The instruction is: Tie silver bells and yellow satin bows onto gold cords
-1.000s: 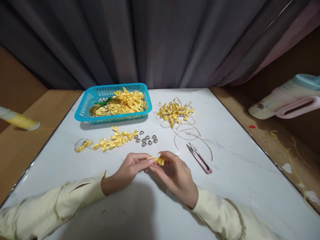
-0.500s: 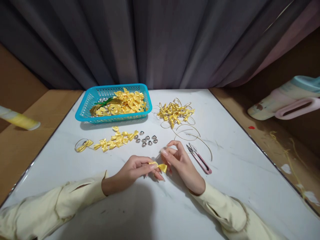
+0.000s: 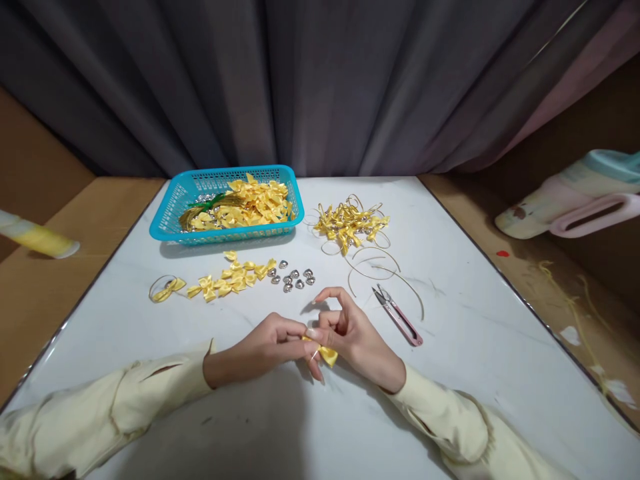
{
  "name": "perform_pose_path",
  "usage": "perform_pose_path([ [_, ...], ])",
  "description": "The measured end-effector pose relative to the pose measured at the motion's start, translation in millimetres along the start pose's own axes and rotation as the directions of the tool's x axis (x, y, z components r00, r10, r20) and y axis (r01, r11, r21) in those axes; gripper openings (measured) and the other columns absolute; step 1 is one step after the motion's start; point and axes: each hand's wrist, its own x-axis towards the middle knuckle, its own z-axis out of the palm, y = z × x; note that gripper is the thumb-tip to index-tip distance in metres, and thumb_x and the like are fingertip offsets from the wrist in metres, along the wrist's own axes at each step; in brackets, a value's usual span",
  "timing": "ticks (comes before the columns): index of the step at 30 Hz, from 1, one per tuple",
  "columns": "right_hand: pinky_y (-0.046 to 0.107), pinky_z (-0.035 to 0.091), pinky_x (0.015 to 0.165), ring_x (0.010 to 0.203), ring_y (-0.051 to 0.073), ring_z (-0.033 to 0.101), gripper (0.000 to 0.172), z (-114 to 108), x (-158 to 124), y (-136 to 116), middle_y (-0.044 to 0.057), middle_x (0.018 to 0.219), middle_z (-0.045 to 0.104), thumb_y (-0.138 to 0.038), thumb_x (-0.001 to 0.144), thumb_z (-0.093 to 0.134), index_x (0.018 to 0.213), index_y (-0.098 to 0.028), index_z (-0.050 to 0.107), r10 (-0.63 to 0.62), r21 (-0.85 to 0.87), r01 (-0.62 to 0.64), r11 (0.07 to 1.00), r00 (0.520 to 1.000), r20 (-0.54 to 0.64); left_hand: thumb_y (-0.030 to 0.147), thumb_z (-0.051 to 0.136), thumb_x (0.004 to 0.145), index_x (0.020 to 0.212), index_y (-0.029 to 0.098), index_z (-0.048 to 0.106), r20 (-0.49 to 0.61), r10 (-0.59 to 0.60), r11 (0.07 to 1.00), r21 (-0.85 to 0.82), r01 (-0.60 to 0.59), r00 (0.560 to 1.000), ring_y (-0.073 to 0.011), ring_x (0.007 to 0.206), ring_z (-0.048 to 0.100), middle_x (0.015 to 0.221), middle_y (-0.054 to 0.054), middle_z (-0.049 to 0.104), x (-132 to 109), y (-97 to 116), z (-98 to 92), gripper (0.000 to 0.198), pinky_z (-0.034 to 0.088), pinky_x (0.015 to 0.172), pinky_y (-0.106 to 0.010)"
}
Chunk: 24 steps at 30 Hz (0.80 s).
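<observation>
A yellow satin ribbon bow (image 3: pixel 328 357) is pinched by my left hand (image 3: pixel 273 343), above the front middle of the table. My right hand (image 3: pixel 353 337) meets it from the other side, thumb pressed to the bow's upper edge, index finger raised and bent. A thin pale strand shows by the fingertips; where its ends run is hidden. Just beyond the hands lie several silver heart-shaped beads (image 3: pixel 295 275) and a row of loose yellow bows (image 3: pixel 233 280). Gold cord pieces (image 3: pixel 373 277) and pink-handled thread snips (image 3: pixel 399 317) rest right of my right hand.
A blue plastic basket (image 3: pixel 227 235) at the back left holds yellow bows, silver beads and a gold cord bundle. Right of it is a pile of bows on cords (image 3: pixel 350 223). One corded bow (image 3: pixel 169 290) lies left. A handled tumbler (image 3: pixel 530 213) stands beyond the table's right edge.
My right hand has moved down and left onto the bow, its index finger now raised. The bow has tilted slightly downward between the hands. My left hand keeps its hold.
</observation>
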Motion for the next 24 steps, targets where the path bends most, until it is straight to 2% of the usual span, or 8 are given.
perform_pose_path([
  [5, 0.016, 0.025, 0.044, 0.044, 0.004, 0.032, 0.042, -2.8, 0.3, -5.5, -0.013, 0.051, 0.033, -0.037, 0.075, 0.066, 0.099, -0.022, 0.035, -0.057, -0.060, 0.051, 0.997, 0.994, -0.095, 0.027, 0.053, 0.084, 0.075, 0.009, 0.069, -0.007, -0.018, 0.999, -0.035, 0.017, 1.000, -0.0194, 0.073, 0.066, 0.072, -0.010, 0.073, 0.5, 1.8, -0.6, 0.025, 0.047, 0.078, -0.031],
  [10, 0.016, 0.027, 0.044, 0.045, 0.005, 0.033, 0.036, -22.5, 5.0, -16.0, -0.012, 0.051, 0.035, -0.033, 0.077, 0.064, 0.098, -0.022, 0.037, -0.153, -0.139, 0.124, 0.982, 0.963, -0.223, 0.027, 0.054, 0.082, 0.071, 0.010, 0.067, 0.013, -0.040, 0.999, -0.025, 0.040, 0.999, -0.0191, 0.075, 0.066, 0.072, -0.009, 0.073, -0.8, 3.0, 0.0, 0.024, 0.047, 0.076, -0.030],
  [15, 0.015, 0.024, 0.041, 0.042, 0.004, 0.033, 0.038, -60.7, 9.5, -34.0, -0.011, 0.049, 0.039, -0.029, 0.070, 0.070, 0.094, -0.022, 0.042, -0.269, -0.144, 0.228, 0.963, 0.858, -0.437, 0.026, 0.057, 0.080, 0.068, 0.011, 0.067, 0.072, -0.051, 0.997, -0.053, 0.055, 0.996, -0.0167, 0.067, 0.066, 0.065, -0.007, 0.072, -2.2, 2.3, -1.5, 0.021, 0.048, 0.070, -0.026],
  [17, 0.015, 0.023, 0.038, 0.041, 0.005, 0.037, 0.043, -78.4, 8.9, -43.5, -0.010, 0.050, 0.044, -0.027, 0.063, 0.074, 0.092, -0.021, 0.043, -0.274, -0.119, 0.250, 0.961, 0.795, -0.542, 0.025, 0.058, 0.079, 0.068, 0.011, 0.068, 0.100, -0.058, 0.996, -0.064, 0.065, 0.993, -0.0157, 0.062, 0.065, 0.062, -0.006, 0.072, -2.6, 2.0, -2.4, 0.020, 0.048, 0.065, -0.024],
  [21, 0.014, 0.023, 0.033, 0.037, 0.004, 0.035, 0.050, -111.0, 2.9, -60.6, -0.010, 0.048, 0.046, -0.022, 0.053, 0.080, 0.089, -0.020, 0.045, -0.221, -0.059, 0.257, 0.965, 0.670, -0.709, 0.025, 0.059, 0.078, 0.066, 0.011, 0.068, 0.134, -0.080, 0.989, -0.110, 0.095, 0.988, -0.0147, 0.053, 0.063, 0.056, -0.006, 0.070, -3.4, 1.8, -3.3, 0.020, 0.045, 0.059, -0.023],
  [24, 0.013, 0.026, 0.031, 0.038, 0.004, 0.040, 0.044, -129.2, -2.9, -68.4, -0.009, 0.047, 0.046, -0.017, 0.052, 0.079, 0.082, -0.019, 0.047, -0.123, 0.047, 0.245, 0.968, 0.633, -0.765, 0.026, 0.060, 0.077, 0.066, 0.011, 0.067, 0.138, -0.085, 0.986, -0.134, 0.104, 0.987, -0.0145, 0.049, 0.061, 0.053, -0.006, 0.068, -3.4, 1.6, -3.1, 0.020, 0.044, 0.058, -0.024],
])
